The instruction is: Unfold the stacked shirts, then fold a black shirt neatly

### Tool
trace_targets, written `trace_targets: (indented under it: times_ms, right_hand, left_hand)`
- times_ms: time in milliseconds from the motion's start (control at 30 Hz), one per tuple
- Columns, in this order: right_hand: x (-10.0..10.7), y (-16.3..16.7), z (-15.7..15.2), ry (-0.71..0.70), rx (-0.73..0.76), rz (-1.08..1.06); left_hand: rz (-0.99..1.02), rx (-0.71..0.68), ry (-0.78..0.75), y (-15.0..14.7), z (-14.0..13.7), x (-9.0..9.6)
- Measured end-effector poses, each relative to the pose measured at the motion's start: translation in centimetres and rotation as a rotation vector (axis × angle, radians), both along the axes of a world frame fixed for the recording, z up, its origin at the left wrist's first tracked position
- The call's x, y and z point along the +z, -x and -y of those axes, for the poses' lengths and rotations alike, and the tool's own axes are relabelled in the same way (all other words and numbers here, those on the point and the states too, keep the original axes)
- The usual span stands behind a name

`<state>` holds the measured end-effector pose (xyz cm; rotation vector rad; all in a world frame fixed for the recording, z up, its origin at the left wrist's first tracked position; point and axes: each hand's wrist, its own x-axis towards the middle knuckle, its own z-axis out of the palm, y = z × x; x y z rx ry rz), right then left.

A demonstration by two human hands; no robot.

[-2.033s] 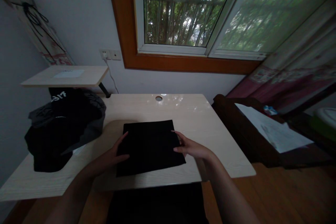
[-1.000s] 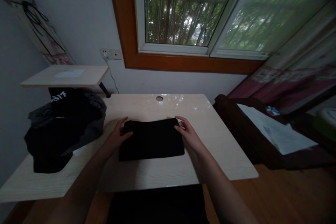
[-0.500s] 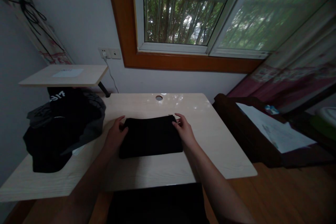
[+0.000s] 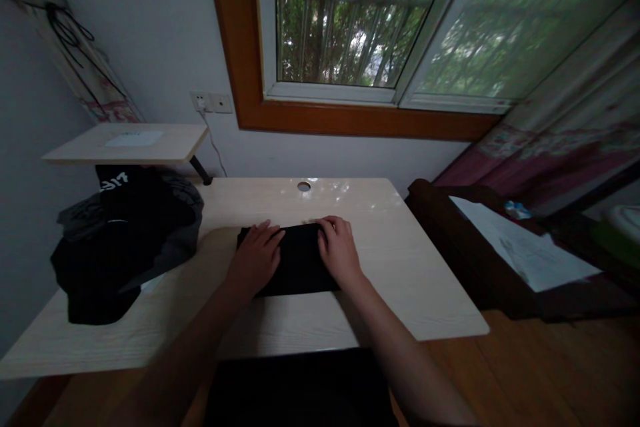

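A folded black cloth [image 4: 300, 265], perhaps a garment, lies flat on the pale wooden desk [image 4: 400, 280]. My left hand [image 4: 257, 253] rests palm down over the cloth's left part, its fingers stretched forward and slightly apart. On the opposite side, my right hand [image 4: 340, 247] lies over the upper right corner with fingers gently bent and pressing on the fabric. Neither hand lifts the cloth. The parts of it beneath my palms are hidden.
At the left, a heap of black and grey clothes [image 4: 125, 247] lies partly under a raised shelf [image 4: 185, 147] carrying a paper sheet. A cable hole [image 4: 304, 186] sits near the desk's back edge. Dark furniture [image 4: 470, 260] with paper on it stands at the right.
Both hands have moved inward from the cloth's side edges onto its top. My left hand has turned palm down and its fingers now lie flat.
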<state>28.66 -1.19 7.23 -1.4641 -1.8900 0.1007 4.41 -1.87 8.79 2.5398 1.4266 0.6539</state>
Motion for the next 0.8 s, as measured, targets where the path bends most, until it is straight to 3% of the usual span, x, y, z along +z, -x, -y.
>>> trace_targets:
  times_ms: [100, 267, 567, 800]
  right_hand:
    - [0.0, 1.9, 0.5, 0.042, 0.123, 0.08]
    - [-2.3, 3.0, 0.3, 0.065, 0.226, 0.152]
    - [-3.5, 1.9, -0.3, 0.06, 0.235, 0.161]
    - [-4.0, -0.1, -0.7, 0.112, 0.194, 0.247]
  left_hand:
    - [-0.061, -0.011, 0.013, -1.7, -0.1, -1.3]
    - [-0.073, 0.106, 0.02, -1.6, -0.5, -3.7]
    - [0.014, 0.24, 0.05, 0.2, 0.2, -4.5]
    - [-0.13, 0.333, 0.025, 1.3, 0.7, -5.4]
